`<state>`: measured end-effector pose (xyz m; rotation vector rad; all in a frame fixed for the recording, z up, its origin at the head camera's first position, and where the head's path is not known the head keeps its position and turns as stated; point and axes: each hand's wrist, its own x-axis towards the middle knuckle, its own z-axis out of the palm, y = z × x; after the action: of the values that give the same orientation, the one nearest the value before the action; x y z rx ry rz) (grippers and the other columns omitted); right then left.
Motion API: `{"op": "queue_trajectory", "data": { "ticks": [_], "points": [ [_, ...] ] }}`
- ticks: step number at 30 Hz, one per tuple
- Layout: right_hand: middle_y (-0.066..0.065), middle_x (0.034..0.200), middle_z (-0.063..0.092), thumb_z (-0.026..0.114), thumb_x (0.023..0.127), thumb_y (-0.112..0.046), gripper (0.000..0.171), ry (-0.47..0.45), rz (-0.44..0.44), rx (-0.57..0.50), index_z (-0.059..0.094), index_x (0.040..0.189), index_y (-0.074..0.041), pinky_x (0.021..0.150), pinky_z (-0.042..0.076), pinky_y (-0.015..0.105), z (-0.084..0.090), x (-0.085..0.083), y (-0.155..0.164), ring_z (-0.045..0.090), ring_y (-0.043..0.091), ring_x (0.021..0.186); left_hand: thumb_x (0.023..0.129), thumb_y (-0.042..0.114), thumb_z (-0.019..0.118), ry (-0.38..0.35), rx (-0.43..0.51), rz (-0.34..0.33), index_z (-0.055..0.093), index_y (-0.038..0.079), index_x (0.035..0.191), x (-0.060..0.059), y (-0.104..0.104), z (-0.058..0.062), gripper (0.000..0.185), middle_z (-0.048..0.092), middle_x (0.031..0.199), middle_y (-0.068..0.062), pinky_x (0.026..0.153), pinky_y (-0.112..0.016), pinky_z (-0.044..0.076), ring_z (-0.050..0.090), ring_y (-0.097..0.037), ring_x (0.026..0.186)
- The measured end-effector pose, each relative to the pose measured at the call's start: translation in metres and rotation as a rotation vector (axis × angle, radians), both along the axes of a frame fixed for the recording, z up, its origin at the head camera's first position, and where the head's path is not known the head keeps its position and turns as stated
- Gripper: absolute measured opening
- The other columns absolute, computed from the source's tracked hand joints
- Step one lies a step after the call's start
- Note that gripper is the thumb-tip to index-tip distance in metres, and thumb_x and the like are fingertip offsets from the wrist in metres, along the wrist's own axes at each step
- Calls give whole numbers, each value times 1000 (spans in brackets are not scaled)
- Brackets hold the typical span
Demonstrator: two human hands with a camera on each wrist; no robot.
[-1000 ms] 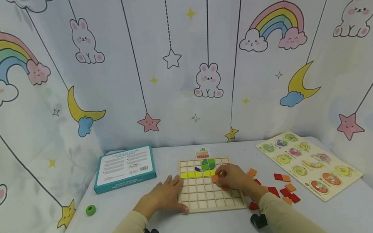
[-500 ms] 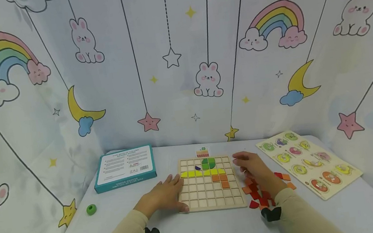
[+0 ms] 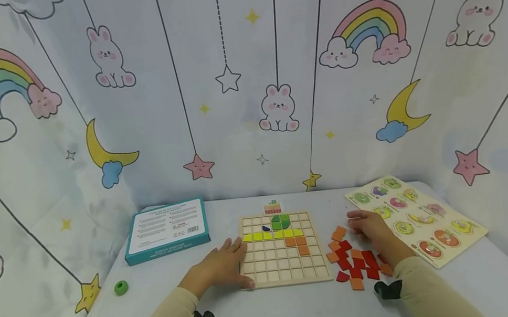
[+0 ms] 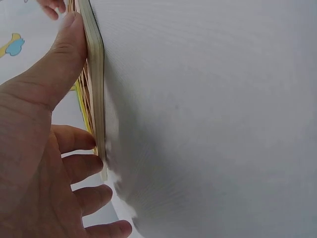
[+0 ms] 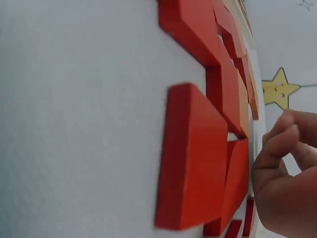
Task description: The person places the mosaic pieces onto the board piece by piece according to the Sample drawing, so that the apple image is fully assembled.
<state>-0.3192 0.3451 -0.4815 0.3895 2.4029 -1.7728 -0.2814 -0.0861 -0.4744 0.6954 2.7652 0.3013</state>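
Observation:
A wooden grid board [image 3: 275,271] lies at the table's middle, with a yellow row, green and blue pieces and three orange tiles [image 3: 296,243] set in it. My left hand [image 3: 232,253] rests flat against its left edge; in the left wrist view the thumb [image 4: 64,54] lies along the board's rim [image 4: 96,74]. My right hand [image 3: 359,222] hovers right of the board, over the far end of a pile of loose red and orange tiles [image 3: 355,265]. In the right wrist view its loosely curled fingers [image 5: 282,148] hold nothing beside a red tile [image 5: 193,158].
A teal box [image 3: 166,230] lies at the back left, with a green ring [image 3: 121,287] near the left edge. A fruit peg puzzle [image 3: 463,233] lies at the right. A small picture card [image 3: 272,207] stands behind the board. Printed cloth walls close in three sides.
My right hand left the orange tiles on the board and moved right, over the loose tile pile. The left hand stayed on the board's edge.

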Motion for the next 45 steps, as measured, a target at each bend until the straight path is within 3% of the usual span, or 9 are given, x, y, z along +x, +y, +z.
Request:
{"op": "queue_trajectory", "data": {
  "ticks": [5,10,15,22,28,33,37,41,45],
  "points": [
    [21,131,61,65,95,-12,44,2,71,232,59,137,0,82,53,32,-8,-6,-10,55,29,103,77,68,76,-12,24,-1,37,10,158,2,0,1,107,27,168,-11,118,-65,27,19,-37,155],
    [21,116,65,72,89,-9,43,11,106,402,61,129,2,79,58,39,-6,-4,-23,58,32,98,77,68,77,-8,22,4,37,10,158,3,1,2,107,28,167,-11,118,-65,27,20,-37,156],
    [18,109,67,72,90,-11,38,-13,105,423,63,124,2,79,56,40,-2,-3,-28,59,31,95,77,68,77,-3,16,4,37,10,158,2,1,3,108,28,167,-11,118,-65,27,20,-37,155],
    [12,105,67,63,98,-21,29,-38,1,217,63,121,-3,75,51,29,-1,-7,-17,58,26,93,77,68,76,-2,14,-1,37,9,158,2,0,2,108,28,167,-11,118,-65,27,20,-37,155],
    [10,112,70,62,103,-27,45,13,-43,-131,49,139,-3,80,58,24,5,-6,-13,67,17,91,76,68,77,4,16,2,38,9,158,1,0,2,108,29,167,-12,118,-65,27,20,-37,155],
    [0,100,73,64,103,-19,49,115,-39,-370,45,145,-2,82,60,23,10,-5,-23,71,9,86,76,69,76,3,11,0,37,10,158,1,0,0,108,28,167,-11,118,-64,27,20,-37,156],
    [-3,97,71,63,102,-12,43,171,-47,-440,52,142,0,84,59,24,13,-3,-35,72,8,86,76,70,76,-1,6,-1,37,10,158,0,0,-1,109,28,167,-10,118,-64,27,20,-36,156],
    [0,106,67,64,101,-6,46,167,-42,-495,52,144,1,90,58,25,20,-3,-47,71,11,91,77,71,75,-7,-4,4,36,11,159,0,0,-1,109,28,168,-10,119,-63,27,20,-35,156],
    [1,109,65,63,100,-5,50,162,-1,-465,47,148,3,92,57,24,24,-4,-60,70,14,99,78,71,74,-9,-10,7,35,11,159,0,0,1,108,27,168,-10,119,-62,27,20,-35,156]
  ]
}}
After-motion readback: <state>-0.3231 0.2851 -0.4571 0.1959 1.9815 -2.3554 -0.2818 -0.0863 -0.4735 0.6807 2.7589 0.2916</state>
